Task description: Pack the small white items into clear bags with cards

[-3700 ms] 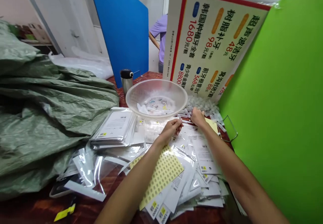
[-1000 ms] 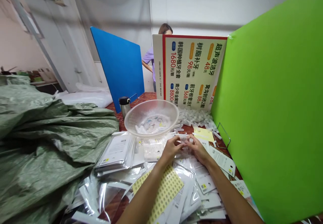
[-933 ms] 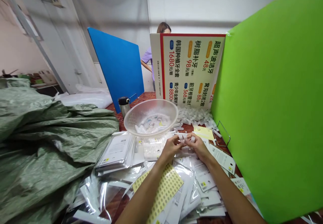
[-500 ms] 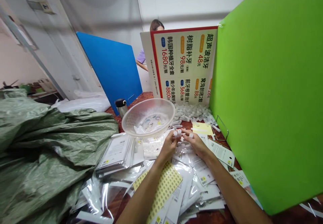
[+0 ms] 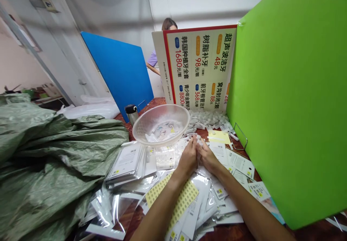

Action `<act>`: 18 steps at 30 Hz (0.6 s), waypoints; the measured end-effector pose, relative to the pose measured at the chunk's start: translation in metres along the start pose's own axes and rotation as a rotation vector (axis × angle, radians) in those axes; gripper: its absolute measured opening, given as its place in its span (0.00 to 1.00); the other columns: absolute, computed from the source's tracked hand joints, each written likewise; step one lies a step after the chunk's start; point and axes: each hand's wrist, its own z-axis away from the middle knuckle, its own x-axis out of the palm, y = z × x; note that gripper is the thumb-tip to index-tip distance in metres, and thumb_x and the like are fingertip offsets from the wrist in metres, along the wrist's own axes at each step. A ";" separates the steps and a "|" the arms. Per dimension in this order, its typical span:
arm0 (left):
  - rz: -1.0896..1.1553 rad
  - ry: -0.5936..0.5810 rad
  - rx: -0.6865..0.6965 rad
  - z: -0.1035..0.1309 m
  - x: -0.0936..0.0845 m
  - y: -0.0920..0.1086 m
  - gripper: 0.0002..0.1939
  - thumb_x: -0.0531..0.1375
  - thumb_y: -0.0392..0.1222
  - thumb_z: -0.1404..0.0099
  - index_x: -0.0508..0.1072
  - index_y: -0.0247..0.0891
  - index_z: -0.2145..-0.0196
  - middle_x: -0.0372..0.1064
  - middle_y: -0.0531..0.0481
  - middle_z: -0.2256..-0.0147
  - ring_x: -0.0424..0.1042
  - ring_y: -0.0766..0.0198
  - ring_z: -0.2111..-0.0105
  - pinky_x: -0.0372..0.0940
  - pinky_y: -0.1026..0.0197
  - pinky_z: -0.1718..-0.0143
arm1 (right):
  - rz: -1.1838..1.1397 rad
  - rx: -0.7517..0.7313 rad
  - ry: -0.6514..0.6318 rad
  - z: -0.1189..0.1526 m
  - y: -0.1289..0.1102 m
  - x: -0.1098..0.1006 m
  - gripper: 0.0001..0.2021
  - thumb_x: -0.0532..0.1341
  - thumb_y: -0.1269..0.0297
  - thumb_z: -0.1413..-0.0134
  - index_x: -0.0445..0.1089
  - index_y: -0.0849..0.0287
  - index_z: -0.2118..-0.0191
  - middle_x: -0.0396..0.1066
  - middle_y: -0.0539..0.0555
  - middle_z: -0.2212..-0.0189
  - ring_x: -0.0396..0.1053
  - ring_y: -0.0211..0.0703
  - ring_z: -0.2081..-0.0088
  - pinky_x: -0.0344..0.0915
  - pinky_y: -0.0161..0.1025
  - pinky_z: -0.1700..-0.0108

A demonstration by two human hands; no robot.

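My left hand [image 5: 188, 157] and my right hand [image 5: 208, 156] meet palm to palm beyond the middle of the table. Both are closed around several small white plastic pieces [image 5: 199, 140], which peep out at the fingertips; their exact kind is too small to tell. Just past the hands, a heap of similar white tube-like pieces [image 5: 208, 119] lies against the board. Clear plastic packets with printed cards [image 5: 199, 197] spread under my forearms, along with a yellow sheet of round stickers [image 5: 187, 201].
A translucent plastic basin [image 5: 141, 135] with packets inside stands left of my hands, a steel flask [image 5: 132, 116] behind it. Blue [image 5: 121, 67], printed [image 5: 200, 67] and green [image 5: 287, 100] boards wall the table. Green tarpaulin [image 5: 54, 168] covers the left. Behind the boards is a person [image 5: 153, 60].
My hands have drawn together from slightly apart, and the white pieces that stuck out between the fingers are now mostly enclosed. The view has shifted slightly.
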 end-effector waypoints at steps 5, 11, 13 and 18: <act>-0.065 -0.074 0.148 -0.001 -0.005 0.005 0.29 0.43 0.34 0.26 0.49 0.30 0.30 0.47 0.32 0.30 0.49 0.49 0.30 0.54 0.43 0.33 | -0.109 -0.012 0.123 -0.005 -0.006 -0.003 0.22 0.71 0.49 0.50 0.72 0.51 0.51 0.75 0.54 0.47 0.68 0.49 0.40 0.63 0.46 0.36; -0.146 -0.133 0.176 0.001 -0.012 0.014 0.30 0.45 0.45 0.24 0.45 0.39 0.28 0.45 0.38 0.29 0.43 0.47 0.29 0.46 0.40 0.34 | -0.185 0.051 0.150 -0.007 -0.015 -0.014 0.16 0.71 0.55 0.50 0.75 0.54 0.56 0.76 0.56 0.49 0.68 0.50 0.40 0.66 0.45 0.37; -0.186 -0.145 0.188 0.001 -0.011 0.014 0.31 0.44 0.46 0.24 0.41 0.38 0.27 0.42 0.38 0.29 0.40 0.48 0.28 0.42 0.41 0.33 | -0.208 0.091 0.149 -0.006 -0.015 -0.015 0.15 0.70 0.55 0.49 0.75 0.54 0.57 0.77 0.56 0.49 0.68 0.51 0.39 0.68 0.45 0.40; -0.278 -0.159 0.231 0.001 -0.009 0.011 0.32 0.40 0.47 0.22 0.34 0.33 0.27 0.37 0.36 0.28 0.38 0.52 0.27 0.36 0.46 0.31 | -0.279 0.165 0.079 -0.005 -0.015 -0.010 0.17 0.70 0.52 0.48 0.76 0.56 0.55 0.78 0.56 0.53 0.72 0.50 0.44 0.72 0.44 0.45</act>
